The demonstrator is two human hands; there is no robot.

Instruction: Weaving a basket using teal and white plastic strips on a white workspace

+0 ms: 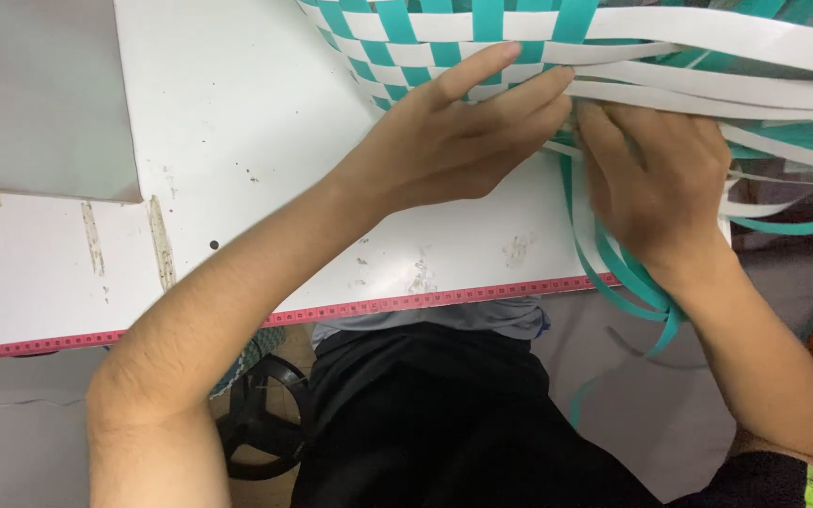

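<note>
Left hand: the left hand (pixel 458 132) lies flat, fingers stretched out and together, pressing on the edge of the checkered woven panel of teal and white flat plastic strips (pixel 425 42); it is spread, clasping nothing.
Right hand: the right hand (pixel 656 183) sits just beside the left, fingertips almost meeting it, curled down into the loose white flat strips (pixel 736 94); whether the fingers pinch a strip I cannot tell, since they are tucked under and blurred.
Woven panel: it rests at the far side of the white tabletop (pixel 237 141), its finished checker part under and above the left fingers, the unwoven ends running off to the right.
Loose strips: long white ones fan out to the right past the right hand; loose teal strips (pixel 628 282) droop from under the right wrist over the table's near edge.
Table edge: a red measuring tape strip (pixel 378 306) runs along the near edge.
Other things: a grey flat sheet (pixel 39 94) covers the far left corner of the table; a black wheeled chair base (pixel 261 414) shows below, beside the person's dark trousers (pixel 444 423).
</note>
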